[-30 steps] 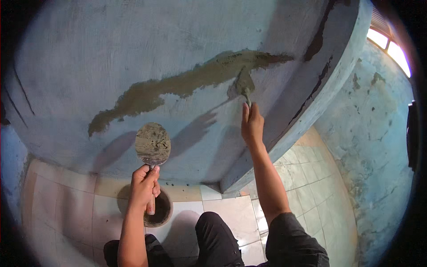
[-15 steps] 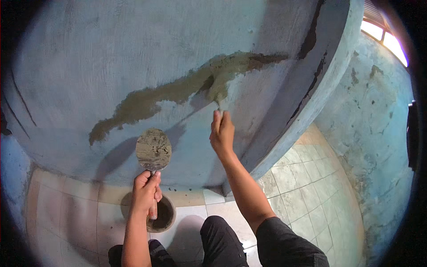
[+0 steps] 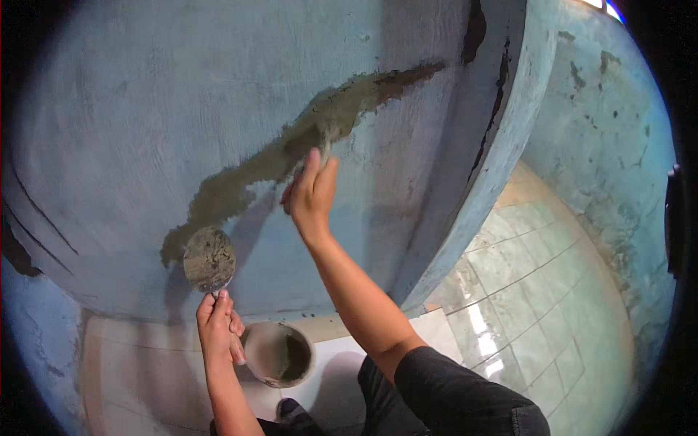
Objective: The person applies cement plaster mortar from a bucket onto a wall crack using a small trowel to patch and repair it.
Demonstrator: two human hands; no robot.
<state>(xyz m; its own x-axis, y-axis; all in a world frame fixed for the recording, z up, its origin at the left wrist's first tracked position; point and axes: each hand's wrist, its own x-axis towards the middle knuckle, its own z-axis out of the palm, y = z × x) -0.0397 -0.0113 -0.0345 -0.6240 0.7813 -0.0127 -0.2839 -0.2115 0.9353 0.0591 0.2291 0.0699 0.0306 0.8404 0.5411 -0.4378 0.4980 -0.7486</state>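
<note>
My left hand [image 3: 216,327] grips the handle of a round-bladed trowel [image 3: 209,258], which carries a layer of wet grey mortar. This blade stands in front of the lower left end of a dark mortar strip [image 3: 236,182] on the blue-grey wall [image 3: 218,94]. Higher up, my right hand [image 3: 313,192] is closed round a second trowel [image 3: 326,138]. Its blade is smeared by motion and lies over the middle of the strip; whether it presses on the wall, I cannot tell. The strip slants up to the right, ending in a darker, rough gap.
Below my left hand a round bucket [image 3: 263,350] holding some grey mix stands on the tiled floor [image 3: 509,254]. To the right the wall ends in a projecting edge [image 3: 502,138] with dark cracks beside it. A stained blue wall [image 3: 603,123] rises beyond.
The view has turned a little. My left hand has carried its trowel leftward, to the strip's lower end. My right hand has shifted slightly left, its trowel still over the strip.
</note>
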